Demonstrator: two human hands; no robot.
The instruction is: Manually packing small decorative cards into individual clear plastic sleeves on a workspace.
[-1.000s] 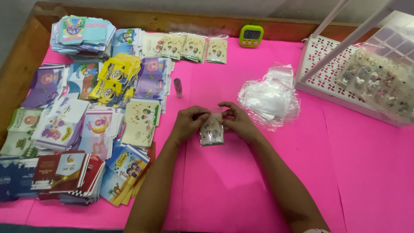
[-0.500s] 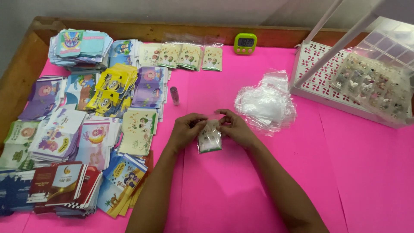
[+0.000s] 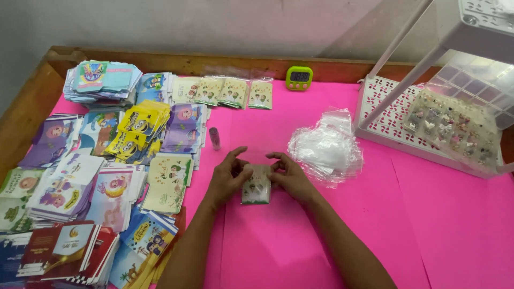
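Two hands, left (image 3: 225,179), right (image 3: 292,176): fingers pinch small clear packet (image 3: 256,187) on pink table (image 3: 455,225).

A small clear packet (image 3: 256,184) holding a pale card lies mid-bench. A heap of clear plastic bags (image 3: 325,147) sits just right of it. Stacks of colourful printed packets (image 3: 107,160) cover the left side. A green timer's dark screen (image 3: 299,76) stands at the back.

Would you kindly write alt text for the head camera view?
Two hands, left hand and right hand, hold a small clear packet over a pink table. Stacks of colourful cards lie left; a pile of clear bags and a white rack lie right.
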